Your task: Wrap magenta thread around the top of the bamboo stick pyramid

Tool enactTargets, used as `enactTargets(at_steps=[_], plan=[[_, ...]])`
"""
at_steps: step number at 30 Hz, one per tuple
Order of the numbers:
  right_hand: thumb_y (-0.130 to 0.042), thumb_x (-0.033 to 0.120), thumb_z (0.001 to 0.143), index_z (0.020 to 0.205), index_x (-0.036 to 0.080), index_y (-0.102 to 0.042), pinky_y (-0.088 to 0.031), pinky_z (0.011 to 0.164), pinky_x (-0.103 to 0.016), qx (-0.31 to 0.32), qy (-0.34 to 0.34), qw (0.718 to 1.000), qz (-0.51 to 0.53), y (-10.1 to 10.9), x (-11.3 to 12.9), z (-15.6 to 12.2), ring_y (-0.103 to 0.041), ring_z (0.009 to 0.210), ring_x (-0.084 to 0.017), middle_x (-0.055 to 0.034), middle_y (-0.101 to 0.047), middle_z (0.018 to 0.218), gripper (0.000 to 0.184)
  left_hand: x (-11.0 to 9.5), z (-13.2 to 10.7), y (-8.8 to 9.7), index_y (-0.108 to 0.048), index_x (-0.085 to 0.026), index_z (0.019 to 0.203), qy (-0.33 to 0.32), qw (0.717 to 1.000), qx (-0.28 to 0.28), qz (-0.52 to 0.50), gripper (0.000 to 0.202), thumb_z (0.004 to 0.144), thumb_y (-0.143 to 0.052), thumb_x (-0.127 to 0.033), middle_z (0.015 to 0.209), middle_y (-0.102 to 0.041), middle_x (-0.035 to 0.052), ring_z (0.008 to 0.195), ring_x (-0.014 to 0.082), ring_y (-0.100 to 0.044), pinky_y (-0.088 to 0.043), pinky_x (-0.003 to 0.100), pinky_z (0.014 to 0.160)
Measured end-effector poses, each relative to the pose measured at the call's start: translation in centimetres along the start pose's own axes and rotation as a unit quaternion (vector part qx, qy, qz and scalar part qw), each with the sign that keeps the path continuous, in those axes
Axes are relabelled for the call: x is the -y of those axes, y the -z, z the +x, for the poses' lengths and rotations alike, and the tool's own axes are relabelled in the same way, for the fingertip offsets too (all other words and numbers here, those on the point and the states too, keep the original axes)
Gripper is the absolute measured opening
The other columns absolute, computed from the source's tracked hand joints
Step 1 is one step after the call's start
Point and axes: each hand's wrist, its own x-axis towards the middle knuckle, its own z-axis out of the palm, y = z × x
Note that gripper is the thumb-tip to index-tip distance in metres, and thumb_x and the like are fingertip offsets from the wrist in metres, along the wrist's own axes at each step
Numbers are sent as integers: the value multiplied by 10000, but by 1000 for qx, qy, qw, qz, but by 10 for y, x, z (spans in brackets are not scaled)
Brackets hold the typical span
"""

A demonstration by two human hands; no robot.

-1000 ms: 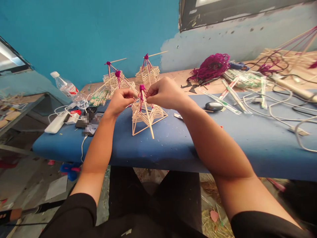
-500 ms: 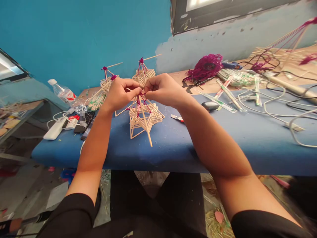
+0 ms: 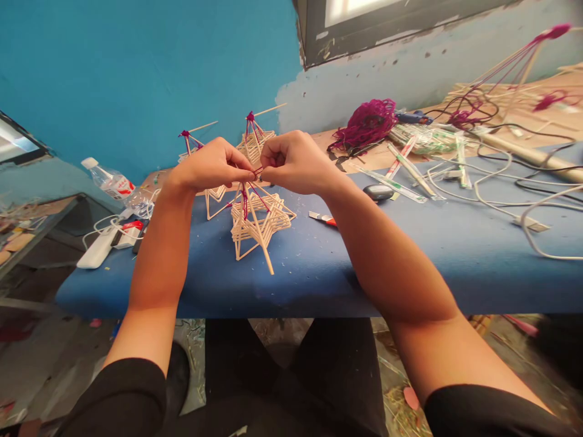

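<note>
My L hand [image 3: 214,167] & R hand [image 3: 298,165] pinched purple thread [image 3: 258,172] btwn fingertips, just above the star-shaped stick frame [image 3: 262,226] on the blue tabletop [image 3: 305,273]; yarn heap [image 3: 371,124] lay farther back, to the R.

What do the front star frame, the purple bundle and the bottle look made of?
Star frame: probably bare wood, from its pale, matte sticks. Purple bundle: likely yarn, dull-looking, given its thin, tangled strands. Bottle: apparently clear, smooth plastic, since it looks see-through.
</note>
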Motion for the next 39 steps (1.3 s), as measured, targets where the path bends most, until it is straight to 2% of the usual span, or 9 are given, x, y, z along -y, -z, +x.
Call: enactTargets(at_steps=[5, 9, 11, 15, 18, 21, 28, 34, 39], plan=[[-690, 142, 683, 664, 205, -559, -345, 639, -334, -14, -4, 1000, 6, 1, 0, 0, -469, 712, -153, -3, -538, 676, 146, 1, 2, -2, -830, -198, 680, -16, 998, -29, -52, 94, 642, -902, -153, 560, -640, 29, 599, 171, -623, -551, 346, 647], [-717, 172, 707, 666, 209, -552, -343, 631, -326, -16, -17, 1000, 5, 1, -5, 3, -469, 719, -157, -5, -536, 681, 174, 5, -1, -4, -846, -201, 719, -14, 997, -44, -68, 46, 694, -872, -228, 644, -724, 53, 618, 165, -648, -550, 313, 613], [-731, 183, 713, 667, 213, -544, -340, 626, -323, -14, -27, 1000, 6, 1, -6, 3, -462, 718, -158, -3, -527, 676, 195, 8, -4, -7, -846, -194, 721, -14, 994, -64, -83, 84, 710, -856, -276, 680, -752, 64, 617, 155, -650, -539, 291, 583], [-697, 175, 736, 659, 218, -513, -331, 618, -328, -11, -48, 998, 25, 3, -3, 2, -422, 689, -150, 3, -484, 660, 204, 6, -9, -17, -838, -179, 711, -20, 989, -107, -100, 140, 689, -857, -316, 676, -751, 59, 594, 134, -632, -519, 265, 551], [-676, 185, 767, 670, 225, -486, -315, 603, -332, -16, -67, 997, 45, 3, 0, 1, -361, 651, -139, 16, -420, 645, 217, 2, -10, -22, -835, -170, 702, -28, 988, -130, -74, 136, 685, -842, -305, 647, -732, 53, 576, 124, -611, -484, 256, 533], [-689, 229, 791, 709, 235, -485, -306, 583, -332, -20, -86, 995, 56, 0, -3, 3, -330, 637, -143, 21, -382, 638, 220, 0, -9, -27, -837, -170, 706, -35, 988, -139, -49, 134, 691, -819, -302, 630, -718, 48, 571, 121, -594, -441, 256, 521], [-709, 350, 884, 759, 241, -510, -325, 559, -334, -16, -102, 991, 82, -10, -22, 13, -365, 624, -157, 3, -416, 648, 259, 0, -7, -34, -816, -174, 667, -52, 988, -146, -26, 138, 692, -765, -300, 629, -710, 32, 591, 122, -586, -413, 271, 548], [-784, 524, 894, 826, 226, -581, -372, 545, -342, -58, -140, 985, 81, -15, -28, 15, -368, 611, -163, 8, -395, 623, 367, -4, -10, -37, -818, -172, 680, -69, 985, -156, -26, 116, 706, -761, -270, 665, -735, 36, 618, 126, -603, -428, 280, 569], [-690, 555, 955, 760, 232, -539, -405, 524, -317, -27, -172, 963, 205, -16, -27, 17, -442, 607, -157, -29, -501, 663, 407, 2, -9, -41, -819, -166, 694, -63, 980, -174, -69, 121, 717, -799, -283, 666, -734, 41, 615, 122, -600, -444, 280, 570]])
